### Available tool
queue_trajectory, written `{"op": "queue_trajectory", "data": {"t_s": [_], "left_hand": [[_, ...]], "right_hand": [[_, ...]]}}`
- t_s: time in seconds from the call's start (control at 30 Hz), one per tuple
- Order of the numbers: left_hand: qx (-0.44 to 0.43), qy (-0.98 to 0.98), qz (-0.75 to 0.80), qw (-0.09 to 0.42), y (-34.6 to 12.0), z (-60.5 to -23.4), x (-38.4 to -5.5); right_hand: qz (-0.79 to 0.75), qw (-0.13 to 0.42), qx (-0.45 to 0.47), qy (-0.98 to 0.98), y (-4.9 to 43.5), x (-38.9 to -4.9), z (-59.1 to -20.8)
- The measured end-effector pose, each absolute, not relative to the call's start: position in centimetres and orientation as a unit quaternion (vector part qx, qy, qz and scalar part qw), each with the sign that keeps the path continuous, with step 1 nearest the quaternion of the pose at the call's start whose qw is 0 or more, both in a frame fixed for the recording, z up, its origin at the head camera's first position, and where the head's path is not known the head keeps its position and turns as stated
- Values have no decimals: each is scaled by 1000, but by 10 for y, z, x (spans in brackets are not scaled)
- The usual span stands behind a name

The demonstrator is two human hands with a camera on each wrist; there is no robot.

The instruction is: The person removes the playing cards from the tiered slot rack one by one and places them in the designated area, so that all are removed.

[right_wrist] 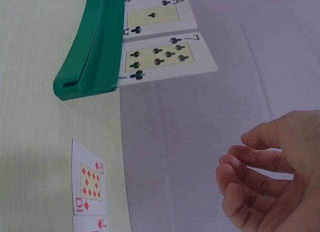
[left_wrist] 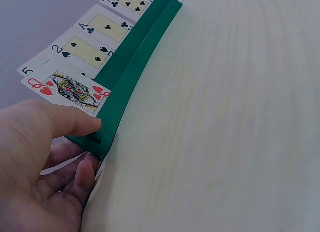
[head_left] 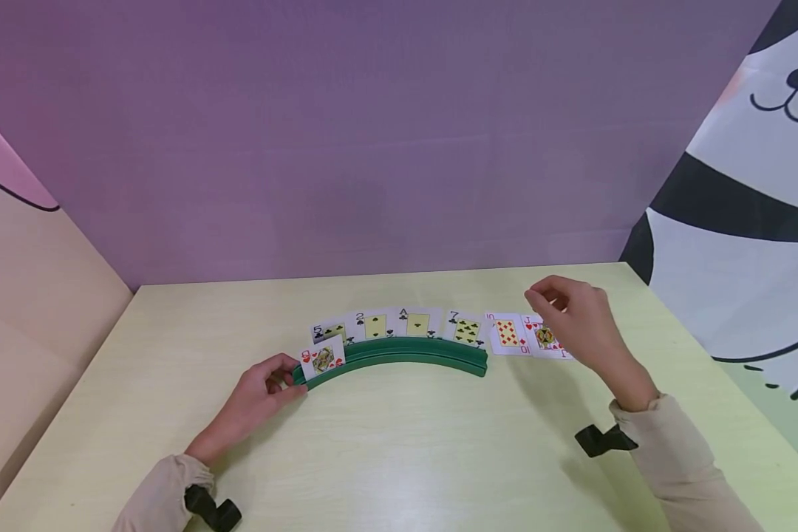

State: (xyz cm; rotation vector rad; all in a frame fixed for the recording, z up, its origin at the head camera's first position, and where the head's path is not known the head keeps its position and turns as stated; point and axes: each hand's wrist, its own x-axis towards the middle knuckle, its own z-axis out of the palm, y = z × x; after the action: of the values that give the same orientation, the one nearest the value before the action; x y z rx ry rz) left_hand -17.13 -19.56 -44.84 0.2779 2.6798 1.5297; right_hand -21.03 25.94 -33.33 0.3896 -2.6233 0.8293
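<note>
A curved green playing-card holder [head_left: 406, 350] stands on the table. My left hand [head_left: 261, 393] grips its left end, the thumb [left_wrist: 80, 121] on top and the other fingers curled around the end. The queen of hearts [head_left: 323, 359] leans in the front slot beside that hand. Behind it, the five [head_left: 329, 329], two of spades [head_left: 374, 326], ace of clubs [head_left: 417, 323] and seven of clubs [head_left: 466, 329] stand in a row. Raised above the table at right, my right hand [head_left: 581, 325] has loosely bent fingers and holds nothing. It partly covers the jack of hearts [head_left: 544, 336] in the head view.
The ten of diamonds [head_left: 507, 334] lies face up on the table [head_left: 399, 458], right of the holder and beside the jack. A purple backdrop [head_left: 386, 148] rises behind the table's far edge. A panda-patterned panel [head_left: 738, 185] stands at right.
</note>
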Motion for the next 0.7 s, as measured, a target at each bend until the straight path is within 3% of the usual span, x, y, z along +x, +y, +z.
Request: {"op": "queue_trajectory", "data": {"t_s": [0.7], "left_hand": [[86, 864, 495, 22, -195, -447, -171]], "right_hand": [[314, 215, 187, -906, 219, -192, -318]]}}
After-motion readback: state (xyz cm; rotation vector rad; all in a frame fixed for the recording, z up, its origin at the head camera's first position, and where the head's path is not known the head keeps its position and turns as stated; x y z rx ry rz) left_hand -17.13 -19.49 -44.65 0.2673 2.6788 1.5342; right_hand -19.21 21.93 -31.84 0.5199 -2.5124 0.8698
